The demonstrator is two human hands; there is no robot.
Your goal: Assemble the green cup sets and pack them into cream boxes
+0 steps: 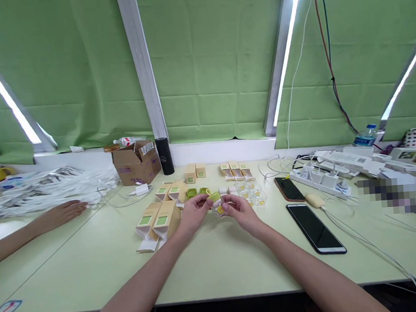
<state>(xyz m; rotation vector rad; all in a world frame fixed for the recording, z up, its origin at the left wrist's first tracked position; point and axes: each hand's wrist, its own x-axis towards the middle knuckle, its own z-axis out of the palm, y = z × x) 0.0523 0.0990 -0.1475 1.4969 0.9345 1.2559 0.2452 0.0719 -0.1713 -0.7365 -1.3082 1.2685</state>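
Between my two hands is a small clear jar (218, 209) with a yellow-green looped lid (214, 197), tilted a little above the table. My left hand (196, 211) pinches it at the lid side. The fingers of my right hand (242, 211) close on the clear body from the other side. Just behind my left hand lie green square caps (191, 193). Several clear jars (255, 193) with yellow centres stand beyond my right hand, beside small whitish pieces (227, 190). Tan cardboard boxes (167, 219) with green labels and open flaps lie left of my left hand.
More tan boxes (234, 170) stand farther back. Two phones, one dark (316, 228), and a power strip (318, 180) with cables are at the right. A brown carton (137, 162) and black tumbler (164, 156) stand behind. Another person's hand (67, 211) rests by white strips (64, 187).
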